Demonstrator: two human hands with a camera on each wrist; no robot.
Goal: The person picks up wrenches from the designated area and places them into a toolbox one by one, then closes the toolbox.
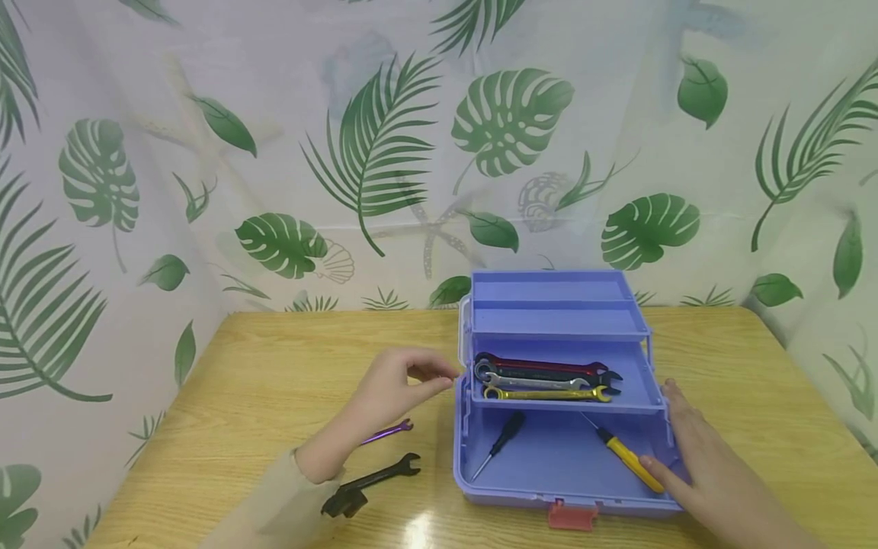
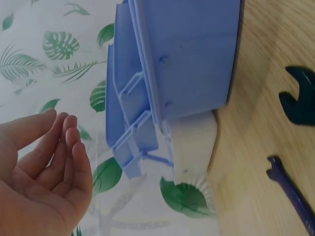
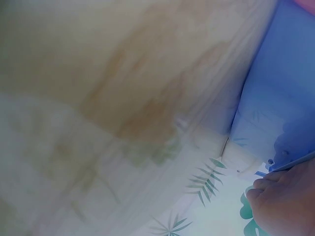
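Note:
A blue-purple toolbox (image 1: 569, 457) stands unfolded, its trays stepped up behind the base. My left hand (image 1: 401, 385) hovers by its left rim, with nothing in its loosely bent fingers (image 2: 69, 147). At the box's right side, my right hand (image 1: 716, 465) holds the wall, thumb over the rim and fingers outside. Red, black, silver and yellow wrenches (image 1: 549, 394) lie together in the lower tray. The base holds a black screwdriver (image 1: 506, 435) and a yellow-handled screwdriver (image 1: 629, 460).
Left of the toolbox, a purple wrench (image 1: 387, 433) and a black adjustable wrench (image 1: 377, 478) lie on the wooden table (image 1: 288, 358). A red latch (image 1: 572, 516) hangs at the box's front. Behind the table is a leaf-patterned cloth (image 1: 384, 252).

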